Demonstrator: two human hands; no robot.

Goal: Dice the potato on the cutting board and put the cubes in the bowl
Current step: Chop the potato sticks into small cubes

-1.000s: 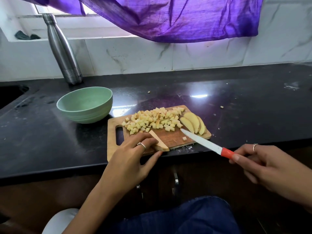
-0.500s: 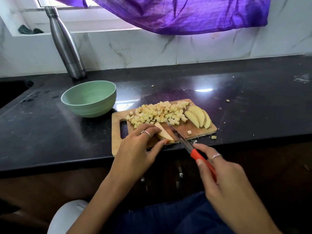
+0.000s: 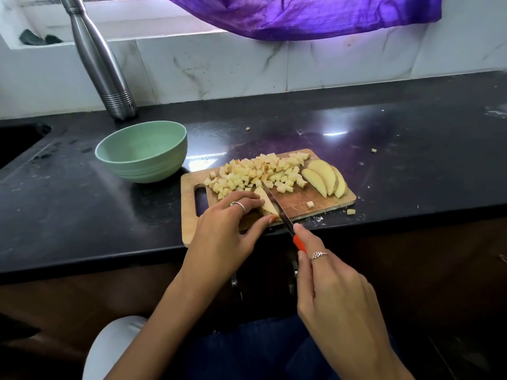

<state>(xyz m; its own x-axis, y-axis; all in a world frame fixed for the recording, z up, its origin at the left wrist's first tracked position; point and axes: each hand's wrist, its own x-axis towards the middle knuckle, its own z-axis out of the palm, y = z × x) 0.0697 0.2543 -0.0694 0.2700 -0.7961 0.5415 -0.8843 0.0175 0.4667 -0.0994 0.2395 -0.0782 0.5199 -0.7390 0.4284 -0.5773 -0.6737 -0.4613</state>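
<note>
Slicing resumed: the right hand (image 3: 337,294), its grip curled round the knife (image 3: 277,209), has swung the blade in from right of the cutting board (image 3: 189,215) onto the potato slice (image 3: 264,202), pinned near-left under the left hand (image 3: 227,229)'s fingertip grip. Potato cubes (image 3: 258,171) heap at the board's far side, uncut slices (image 3: 325,178) far-right; the bowl (image 3: 142,152), left of the board, holds none, so transfer looks pending.
</note>
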